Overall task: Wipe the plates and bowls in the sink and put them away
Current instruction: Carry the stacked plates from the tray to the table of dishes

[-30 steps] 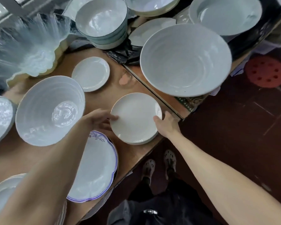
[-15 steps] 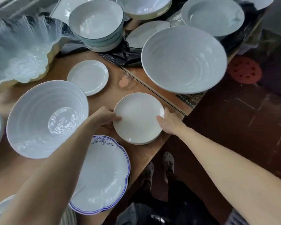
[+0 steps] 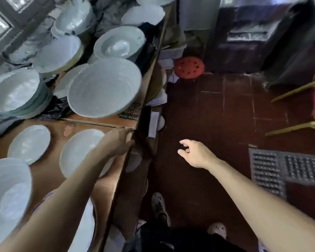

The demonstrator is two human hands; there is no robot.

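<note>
Moved: both hands had left the small plate (image 3: pixel 80 151); the view had swung toward 3 o'clock, over the floor (image 3: pixel 216 124).
Left hand (image 3: pixel 118 142): rested at the worktop (image 3: pixel 105 186) edge, at the plate's 2 o'clock; blur hid whether it gripped anything.
Right hand (image 3: pixel 195 153): released, fingers loose, over the floor.
Risk: the left forearm lay across the plate; pulling back carelessly could probably drag it off the edge.
Plate: plain, white, lying flat near the worktop edge.

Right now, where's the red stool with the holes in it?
In the head view the red stool stands on the dark tiled floor, upper middle, just right of the table's far end, beyond the large ribbed bowl.
</note>
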